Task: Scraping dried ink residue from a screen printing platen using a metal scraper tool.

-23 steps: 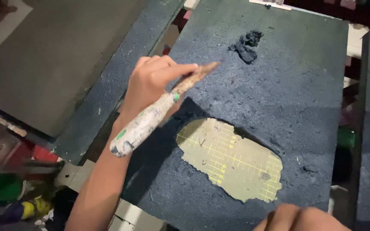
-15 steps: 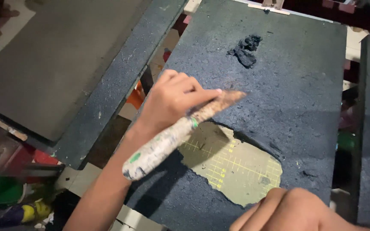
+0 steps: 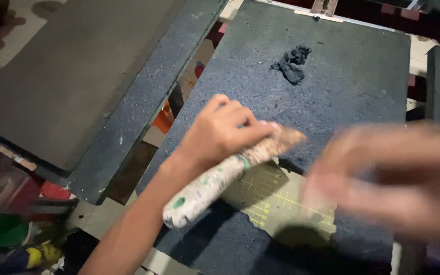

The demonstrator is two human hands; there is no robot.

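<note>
The left hand (image 3: 220, 135) has its grip wrapped tight around a paint-caked tool (image 3: 215, 183), whose tip rests on the dark board (image 3: 342, 86) at the edge of a bare yellow patch (image 3: 276, 201). Just beyond the tip, the right hand (image 3: 388, 178) is blurred; its grip cannot be told. A dark lump (image 3: 292, 63) lies well past both.

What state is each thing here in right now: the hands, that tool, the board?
Left hand: closed round the tool.
Scraper tool: paint-caked, tip down on the board.
Right hand: blurred, over the board.
Dark board: coating scraped off one yellow-green patch.
Dark clump: lying loose.
</note>
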